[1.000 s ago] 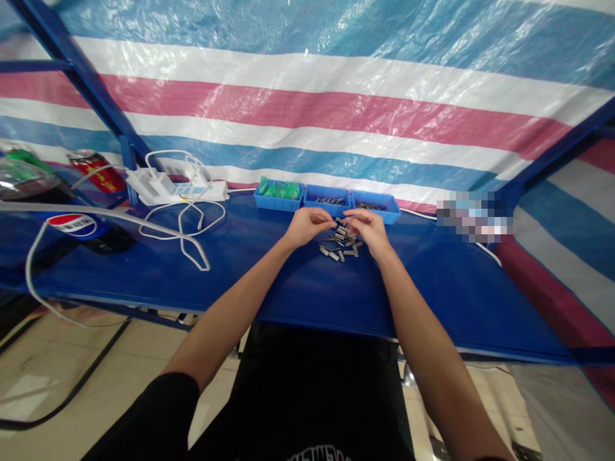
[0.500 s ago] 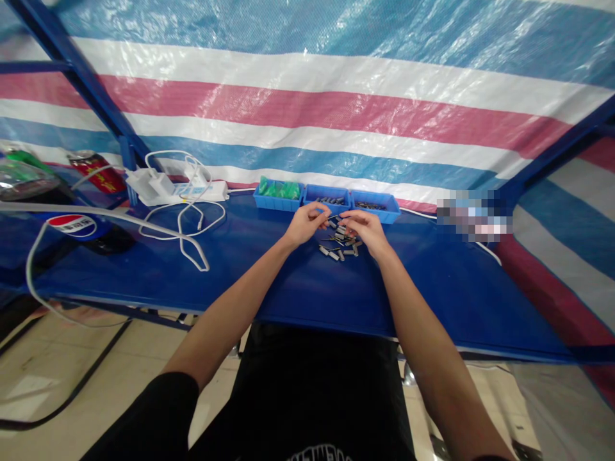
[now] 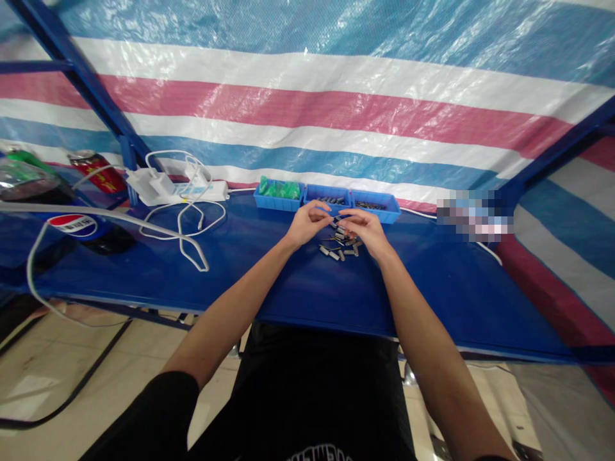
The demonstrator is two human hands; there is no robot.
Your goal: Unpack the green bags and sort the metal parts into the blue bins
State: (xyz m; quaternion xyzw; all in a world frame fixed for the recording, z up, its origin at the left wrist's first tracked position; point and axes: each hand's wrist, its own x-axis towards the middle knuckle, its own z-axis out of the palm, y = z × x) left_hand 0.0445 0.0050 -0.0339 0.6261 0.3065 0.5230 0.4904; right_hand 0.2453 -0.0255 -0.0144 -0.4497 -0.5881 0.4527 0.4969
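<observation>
A loose pile of small silver-grey metallic cylinders [image 3: 340,236] lies on the blue tabletop [image 3: 312,288], between and just near of both hands' curled fingers. Whether the left hand [image 3: 306,225] or right hand [image 3: 369,229] pinches one, I cannot tell. Blue plastic bins [image 3: 327,191] stand beyond.

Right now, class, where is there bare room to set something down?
Bare table: right of the right forearm; between the forearms, nearer than the metal parts; from the left forearm to the white cables. Crowded: the middle, with left hand, right hand, metal parts and blue bins; far left, bottle and cables.
</observation>
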